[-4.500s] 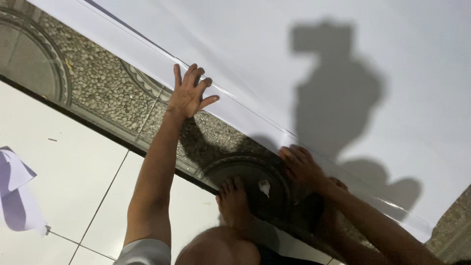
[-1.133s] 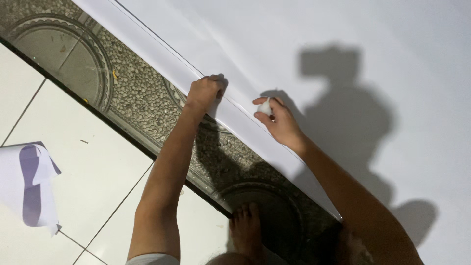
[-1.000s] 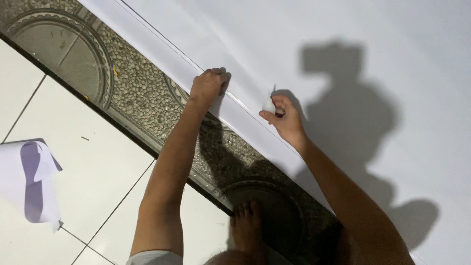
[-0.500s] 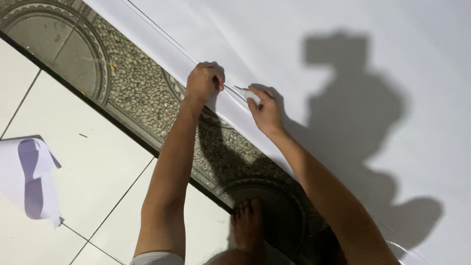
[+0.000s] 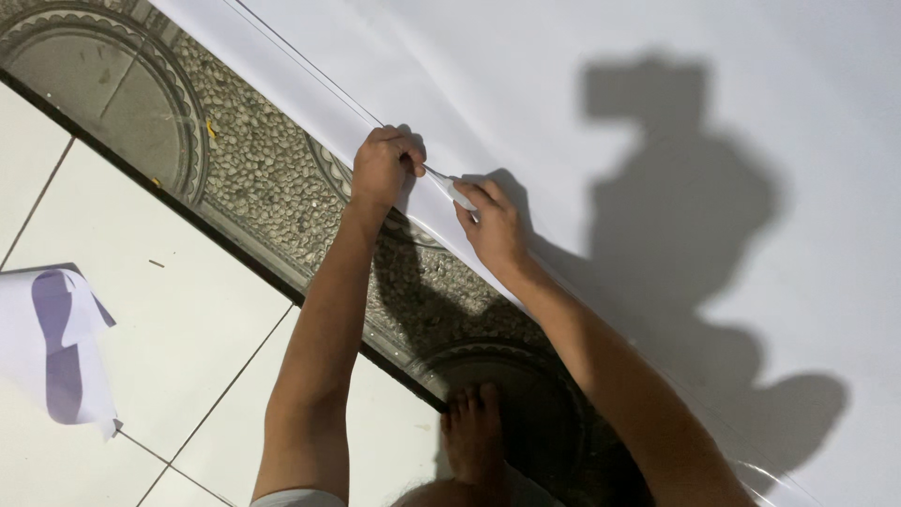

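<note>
A large white sheet (image 5: 601,84) lies spread over the floor and fills the upper right. My left hand (image 5: 383,167) is closed at its near edge and pinches a thin strip (image 5: 441,180) that runs along that edge. Close to the right of it, my right hand (image 5: 490,225) grips a small white tool (image 5: 462,198) whose tip rests on the sheet's edge. The two hands are a few centimetres apart. A thin line (image 5: 300,64) runs along the sheet parallel to its edge, up to the left.
A pebbled floor band (image 5: 253,178) with round patterns borders the sheet. White floor tiles (image 5: 188,319) lie at the lower left with a curled paper scrap (image 5: 56,347) on them. My bare foot (image 5: 474,437) stands on the band. A shadow falls on the sheet.
My right hand has come from the sheet to the edge beside my left hand, with the white tool in it. My left hand has stayed pinched at the edge.
</note>
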